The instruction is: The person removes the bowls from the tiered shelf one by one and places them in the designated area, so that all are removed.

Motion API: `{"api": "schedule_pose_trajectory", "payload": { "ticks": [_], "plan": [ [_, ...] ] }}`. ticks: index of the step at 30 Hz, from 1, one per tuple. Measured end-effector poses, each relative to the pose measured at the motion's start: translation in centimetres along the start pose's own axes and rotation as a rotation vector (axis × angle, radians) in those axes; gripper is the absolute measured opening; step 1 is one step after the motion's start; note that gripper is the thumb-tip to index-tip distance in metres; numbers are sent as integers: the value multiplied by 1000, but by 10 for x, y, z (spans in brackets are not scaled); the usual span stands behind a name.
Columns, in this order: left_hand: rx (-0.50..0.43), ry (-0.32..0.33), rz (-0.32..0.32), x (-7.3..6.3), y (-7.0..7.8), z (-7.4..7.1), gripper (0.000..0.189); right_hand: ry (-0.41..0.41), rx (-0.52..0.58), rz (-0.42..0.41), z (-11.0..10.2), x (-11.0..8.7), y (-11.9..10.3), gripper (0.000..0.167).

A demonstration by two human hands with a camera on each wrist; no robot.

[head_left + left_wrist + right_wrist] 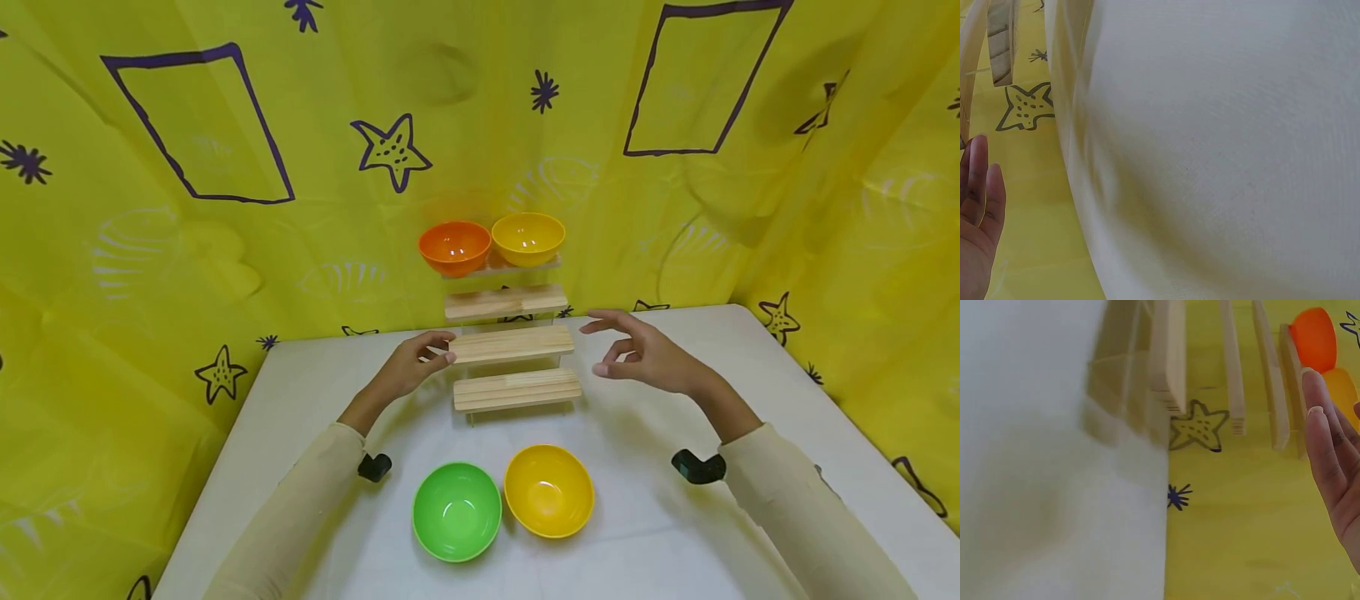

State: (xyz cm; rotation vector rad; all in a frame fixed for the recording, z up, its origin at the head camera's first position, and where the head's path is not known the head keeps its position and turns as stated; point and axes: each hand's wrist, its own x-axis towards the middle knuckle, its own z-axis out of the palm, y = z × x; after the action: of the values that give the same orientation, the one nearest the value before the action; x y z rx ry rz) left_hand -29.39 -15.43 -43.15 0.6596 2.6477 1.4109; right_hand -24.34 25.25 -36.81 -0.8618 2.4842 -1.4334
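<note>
A stepped stand of light wooden planks (517, 390) on clear supports stands at the back of the white table. My left hand (414, 363) is at its left side, thumb and fingertips right at the end of a middle plank (513, 344). In the left wrist view, its fingers (977, 165) extend fairly straight toward the wood. My right hand (651, 357) hovers just right of the stand, fingers loosely bent and nothing between them. On the top plank sit an orange bowl (455, 250) and a yellow bowl (528, 240), side by side.
In front of the stand, a green bowl (457, 512) and a deeper yellow bowl (549, 492) sit close together on the white table (637, 533). A yellow curtain (315, 275) with dark drawings hangs behind and along both sides.
</note>
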Motion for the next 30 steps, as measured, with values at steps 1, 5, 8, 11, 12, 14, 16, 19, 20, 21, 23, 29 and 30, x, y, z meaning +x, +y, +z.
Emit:
{"api": "schedule_pose_trajectory", "payload": {
  "ticks": [1,5,8,11,12,14,16,19,20,21,23,29,30],
  "plan": [
    [4,1,3,0,0,0,42,8,-8,4,-2,3,-1,74],
    [9,0,5,0,-1,0,42,41,-22,16,-12,18,-5,72],
    [12,-1,5,0,-1,-1,42,68,-12,20,-18,29,-7,70],
    [11,-2,7,1,-1,0,42,101,6,30,-24,40,-8,69],
    [9,-1,7,1,-1,0,42,110,12,33,-25,43,-8,69],
    [5,-1,8,1,-1,0,42,132,27,47,-29,49,-8,68],
    [6,-1,11,1,-1,0,42,149,45,66,-31,54,-7,68],
    [12,-1,15,1,-1,0,43,168,67,96,-34,61,-9,68],
    [15,-1,16,1,-1,0,43,170,69,102,-36,64,-9,69],
    [15,-2,12,1,-1,0,43,170,71,108,-37,67,-10,70],
    [16,-3,10,1,-1,0,43,171,69,116,-39,72,-11,73],
    [10,-2,9,1,-2,0,42,172,56,126,-45,90,-16,80],
    [9,-1,8,1,-2,0,42,171,52,129,-46,92,-17,81]
  ]
}}
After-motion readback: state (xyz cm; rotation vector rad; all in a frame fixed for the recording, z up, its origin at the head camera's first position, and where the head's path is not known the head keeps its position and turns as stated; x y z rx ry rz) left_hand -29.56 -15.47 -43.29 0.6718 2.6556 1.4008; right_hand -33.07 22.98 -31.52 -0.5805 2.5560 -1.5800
